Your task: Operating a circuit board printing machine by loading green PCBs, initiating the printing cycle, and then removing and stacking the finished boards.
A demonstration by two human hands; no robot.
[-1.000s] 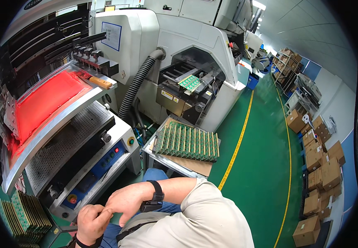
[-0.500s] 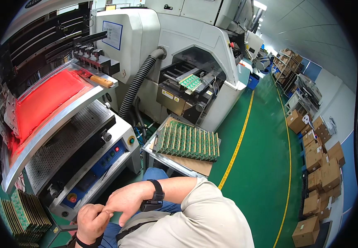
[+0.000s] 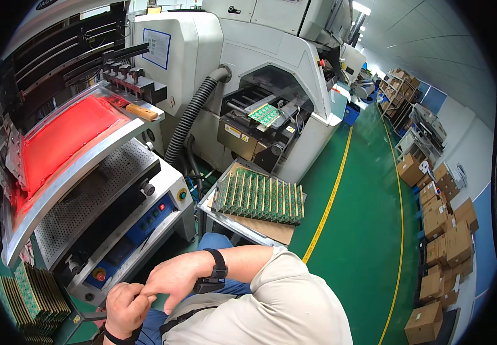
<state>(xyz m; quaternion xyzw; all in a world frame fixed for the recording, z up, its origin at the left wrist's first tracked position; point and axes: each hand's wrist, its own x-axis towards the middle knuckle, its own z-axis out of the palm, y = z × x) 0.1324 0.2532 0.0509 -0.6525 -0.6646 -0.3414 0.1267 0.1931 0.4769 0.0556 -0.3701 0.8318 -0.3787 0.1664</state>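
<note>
My left hand (image 3: 125, 310) is curled closed in front of my lap, its fingertips meeting those of my right hand (image 3: 172, 280). The right hand reaches across from the other side with its fingers pinched against the left one. Whatever may lie between the fingertips is hidden or too small to make out. Both wrists wear black bands. Closest to the hands is the printer's control panel (image 3: 139, 227), blue with buttons. Above it sits a perforated metal plate (image 3: 70, 210), under a raised frame holding a red-coated screen (image 3: 73, 141).
Green circuit boards (image 3: 260, 195) stand in rows on a cardboard-covered cart ahead. More boards (image 3: 33, 293) are racked at lower left. One green board (image 3: 264, 115) rests on the white machine's conveyor. A wooden-handled spatula (image 3: 141, 112) lies on the frame. Cardboard boxes (image 3: 452, 241) line the right wall.
The joined hands have barely shifted; the fingertips have moved very slightly. Everything else looks the same.
</note>
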